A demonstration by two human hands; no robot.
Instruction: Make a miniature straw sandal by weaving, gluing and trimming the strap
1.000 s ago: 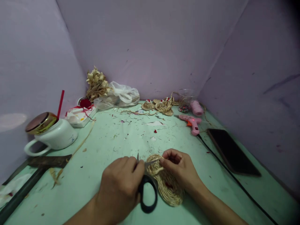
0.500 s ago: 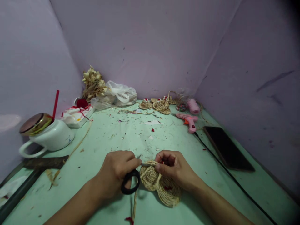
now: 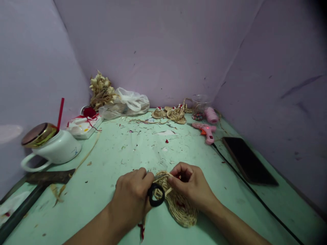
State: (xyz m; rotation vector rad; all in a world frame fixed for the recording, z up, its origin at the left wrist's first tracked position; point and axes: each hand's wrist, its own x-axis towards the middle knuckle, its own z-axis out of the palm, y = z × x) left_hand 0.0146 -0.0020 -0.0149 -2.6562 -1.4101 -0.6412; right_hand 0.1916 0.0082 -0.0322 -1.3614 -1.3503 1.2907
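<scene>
Near the front of the table, a piece of coiled, woven straw cord [image 3: 184, 212] with a bit of red at its middle is in my hands. My right hand [image 3: 192, 183] is closed, pinching the upper edge of the piece between thumb and fingers. My left hand [image 3: 134, 192] is closed on scissors, whose black handle ring [image 3: 156, 195] sticks out over the left coil. The blades are mostly hidden by my fingers and the straw. Below my left hand hangs a cord end with red thread [image 3: 142, 231].
A pink glue gun [image 3: 205, 131] with a black cable and a phone [image 3: 249, 160] lie to the right. At the back are finished-looking straw pieces [image 3: 176, 115], a pink spool [image 3: 211, 115] and a plastic bag [image 3: 131, 102]. Left are a white mug [image 3: 60, 148] and a hammer [image 3: 51, 177].
My left hand has shifted slightly right and turned, bringing the scissors' black ring over the left coil. The woven piece has tilted a little, and my right hand keeps its pinch.
</scene>
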